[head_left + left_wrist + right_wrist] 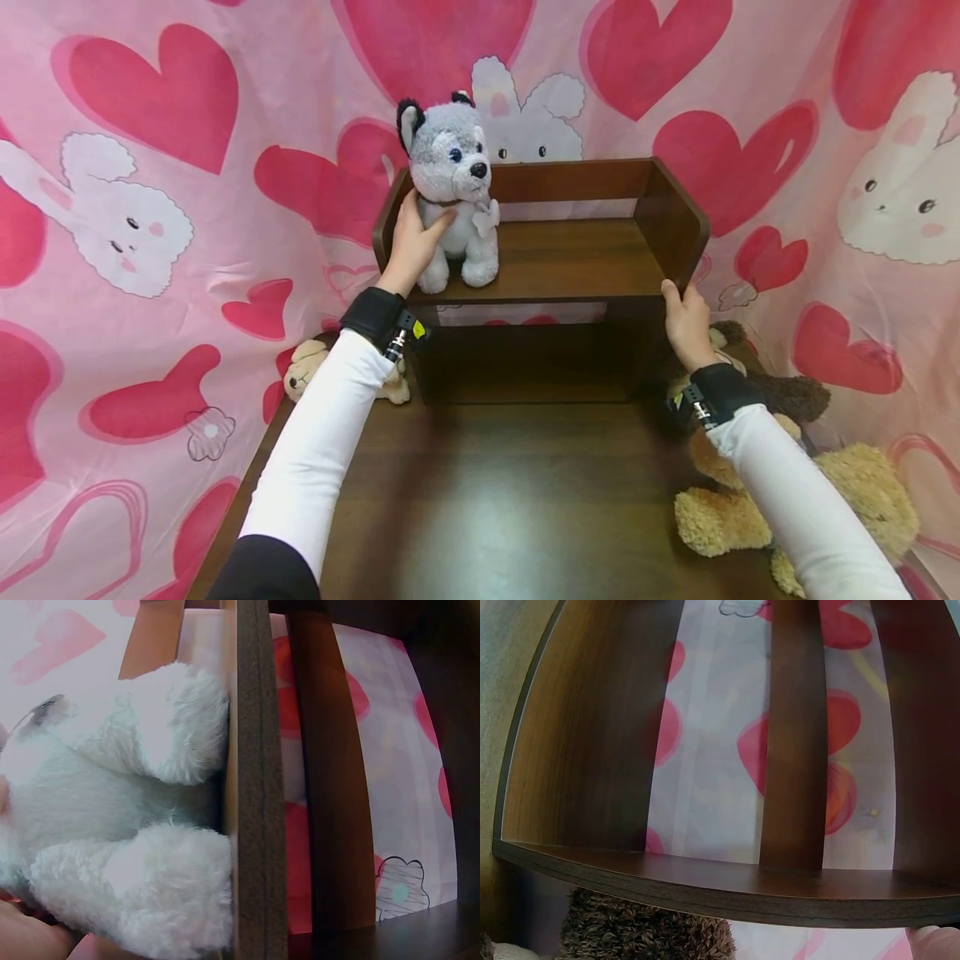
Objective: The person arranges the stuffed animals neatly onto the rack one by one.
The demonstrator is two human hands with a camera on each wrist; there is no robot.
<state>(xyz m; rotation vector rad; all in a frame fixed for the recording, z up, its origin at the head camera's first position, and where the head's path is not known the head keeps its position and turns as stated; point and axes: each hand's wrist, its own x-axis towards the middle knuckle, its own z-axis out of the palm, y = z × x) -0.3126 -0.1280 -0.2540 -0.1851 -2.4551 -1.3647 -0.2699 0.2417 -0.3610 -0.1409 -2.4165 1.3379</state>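
A grey and white plush husky (457, 192) sits upright at the left end of the upper board of a brown wooden shelf (570, 258). My left hand (414, 237) grips the husky round its side, thumb across its chest. In the left wrist view the plush husky's white legs (169, 877) rest against the board, and part of the left hand (30, 934) shows at the lower left corner. My right hand (686, 321) holds the shelf's right front corner, thumb on the edge; only a fingertip (936, 943) appears in the right wrist view.
The shelf stands at the back of a dark wooden table (510, 492). A cream plush dog (306, 367) lies behind the left forearm. To the right are a tan teddy bear (862, 492) and a dark brown plush (791, 393). A pink heart-patterned cloth (157, 333) surrounds the table.
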